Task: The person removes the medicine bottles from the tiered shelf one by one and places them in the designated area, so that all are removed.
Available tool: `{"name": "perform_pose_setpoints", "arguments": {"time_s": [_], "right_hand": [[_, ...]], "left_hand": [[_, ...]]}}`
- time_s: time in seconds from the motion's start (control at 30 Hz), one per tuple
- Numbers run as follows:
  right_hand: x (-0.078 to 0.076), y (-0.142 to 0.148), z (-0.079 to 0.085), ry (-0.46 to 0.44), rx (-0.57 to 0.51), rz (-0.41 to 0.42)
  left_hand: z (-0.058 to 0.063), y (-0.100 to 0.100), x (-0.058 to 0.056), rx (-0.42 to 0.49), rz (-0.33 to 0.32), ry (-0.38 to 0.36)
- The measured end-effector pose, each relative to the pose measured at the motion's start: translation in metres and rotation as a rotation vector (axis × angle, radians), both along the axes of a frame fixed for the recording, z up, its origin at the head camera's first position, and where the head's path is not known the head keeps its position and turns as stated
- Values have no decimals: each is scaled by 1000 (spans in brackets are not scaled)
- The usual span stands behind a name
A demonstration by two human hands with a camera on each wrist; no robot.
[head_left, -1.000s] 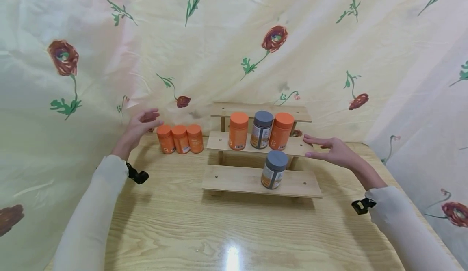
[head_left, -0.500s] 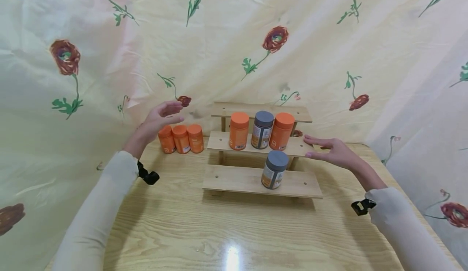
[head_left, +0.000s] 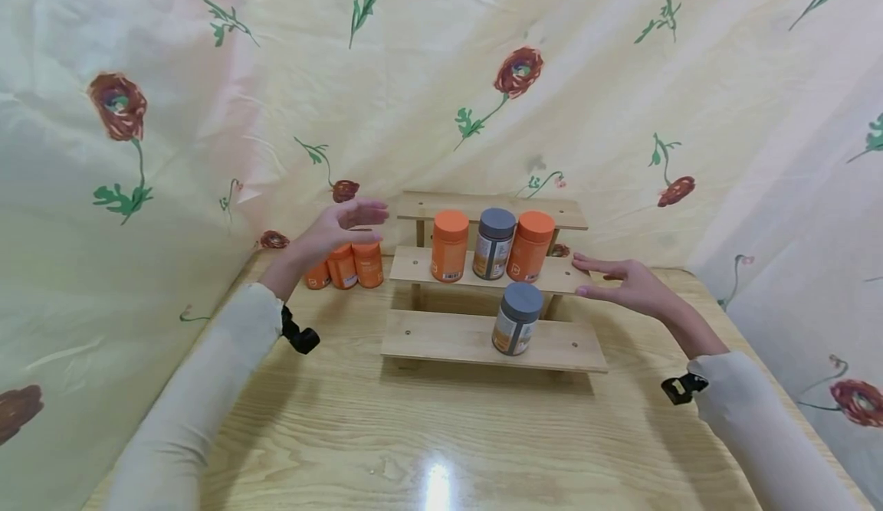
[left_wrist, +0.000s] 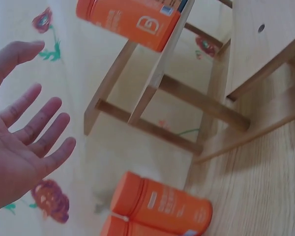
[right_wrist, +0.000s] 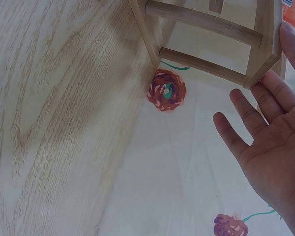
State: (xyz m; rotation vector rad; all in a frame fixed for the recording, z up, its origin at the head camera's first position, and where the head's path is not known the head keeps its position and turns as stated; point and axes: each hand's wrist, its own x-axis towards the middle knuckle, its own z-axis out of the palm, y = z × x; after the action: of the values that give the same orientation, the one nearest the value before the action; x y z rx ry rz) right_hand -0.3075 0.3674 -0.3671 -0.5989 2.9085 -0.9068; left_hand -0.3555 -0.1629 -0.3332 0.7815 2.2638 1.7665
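Note:
My left hand (head_left: 338, 227) hovers above and in front of three orange jars (head_left: 369, 267) that stand side by side on the table. Nothing is between its spread fingers (left_wrist: 42, 123), and part of the jars is hidden behind it. A wooden three-step rack (head_left: 414, 335) stands to its right. On the middle step are an orange jar (head_left: 450, 247), a grey-lidded jar (head_left: 494, 244) and another orange jar (head_left: 531, 247). One grey-lidded jar (head_left: 516, 319) sits on the bottom step. My right hand (head_left: 631, 287) touches the middle step's right end with fairly straight fingers, thumb toward the front.
The pale wood table (head_left: 359, 434) meets a floral cloth (head_left: 386, 113) behind the rack and along both sides. The top step (head_left: 483, 203) of the rack lies close to the cloth. Each wrist wears a small black camera (head_left: 301, 336).
My left hand has moved right, from the left side of the three orange jars to above them, toward the rack. The right hand and the jars have stayed in place.

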Motion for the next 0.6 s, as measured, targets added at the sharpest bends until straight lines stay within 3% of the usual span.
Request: {"name": "perform_pose_setpoints", "arguments": {"time_s": [0.4,0.6], "right_hand": [[1,0,1,-19,0,-18],[2,-1,1,-21,-11,-18]], "left_hand": [[-2,32,2,-40,-198,-38],[-2,42,1,-32,-247,-62]]}}
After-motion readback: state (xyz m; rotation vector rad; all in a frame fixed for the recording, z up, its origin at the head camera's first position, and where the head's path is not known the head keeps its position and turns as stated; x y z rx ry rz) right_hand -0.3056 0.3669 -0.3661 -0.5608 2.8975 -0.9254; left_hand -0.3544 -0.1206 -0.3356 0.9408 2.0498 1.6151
